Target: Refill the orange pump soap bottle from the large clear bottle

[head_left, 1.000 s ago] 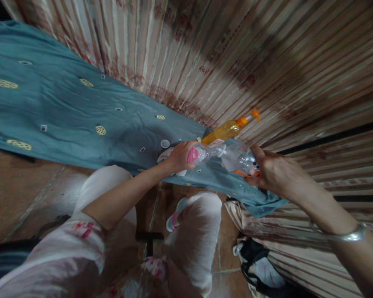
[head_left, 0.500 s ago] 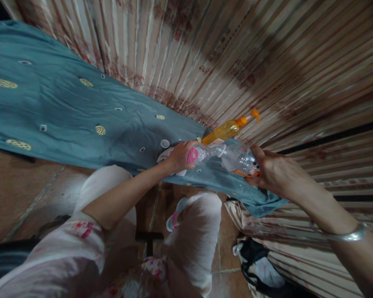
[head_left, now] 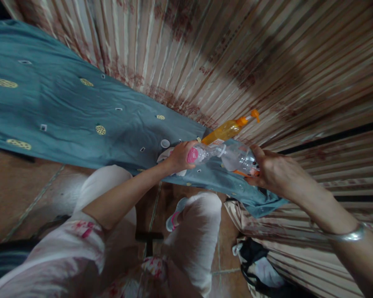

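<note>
My left hand (head_left: 182,158) is wrapped round a clear plastic bottle with a pink label (head_left: 201,154), its neck turned to the right. In my right hand (head_left: 269,167) is a larger clear bottle with an orange-and-black label (head_left: 238,158), tilted so that its mouth points left. The two mouths meet between my hands; whether they touch or one sits inside the other I cannot tell. Just behind them stands a pump bottle of yellow liquid (head_left: 226,131) with an orange pump top. A small white cap (head_left: 165,143) lies near my left hand.
A teal cloth with a pineapple pattern (head_left: 65,107) covers the long surface. Pleated curtains (head_left: 180,54) hang close behind it and on the right. A white cloth-like item (head_left: 164,155) lies partly under my left hand. A black and white bundle (head_left: 261,265) is on the tiled floor.
</note>
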### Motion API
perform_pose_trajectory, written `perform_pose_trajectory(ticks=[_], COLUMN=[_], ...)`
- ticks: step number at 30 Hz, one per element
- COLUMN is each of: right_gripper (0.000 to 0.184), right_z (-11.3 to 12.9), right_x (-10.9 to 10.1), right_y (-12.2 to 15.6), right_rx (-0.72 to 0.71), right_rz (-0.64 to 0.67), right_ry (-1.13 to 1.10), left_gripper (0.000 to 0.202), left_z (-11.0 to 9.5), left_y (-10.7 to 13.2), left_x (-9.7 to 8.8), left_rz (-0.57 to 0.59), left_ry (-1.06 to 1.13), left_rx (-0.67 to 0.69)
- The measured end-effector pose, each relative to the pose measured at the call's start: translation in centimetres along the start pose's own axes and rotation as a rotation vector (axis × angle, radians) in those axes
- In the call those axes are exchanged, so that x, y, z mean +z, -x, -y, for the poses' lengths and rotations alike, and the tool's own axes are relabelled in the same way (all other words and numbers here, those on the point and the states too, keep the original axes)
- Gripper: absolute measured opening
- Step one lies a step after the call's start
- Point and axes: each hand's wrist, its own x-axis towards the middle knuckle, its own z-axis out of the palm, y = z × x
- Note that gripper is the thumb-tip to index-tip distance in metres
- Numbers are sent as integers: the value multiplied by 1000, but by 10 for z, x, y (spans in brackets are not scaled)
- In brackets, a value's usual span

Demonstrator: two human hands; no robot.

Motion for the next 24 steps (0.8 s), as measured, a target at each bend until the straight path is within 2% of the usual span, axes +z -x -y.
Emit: perform_pose_trajectory(ticks=[6, 19, 24], right_gripper=[49, 56, 54], right_z=[-5, -1, -1], right_x=[6, 2, 2], right_y=[-1, 0, 0], right_rx=[-32, -6, -17], right_rz=[-86, -37, -67], right_ry=[-1, -2, 13], left_gripper=[85, 84, 85], left_z=[2, -1, 0], left_y=[0, 0, 0], left_x=[2, -1, -1], left_rz=[-4, 13, 23], left_ry=[-2, 1, -12], left_rx=[0, -3, -10])
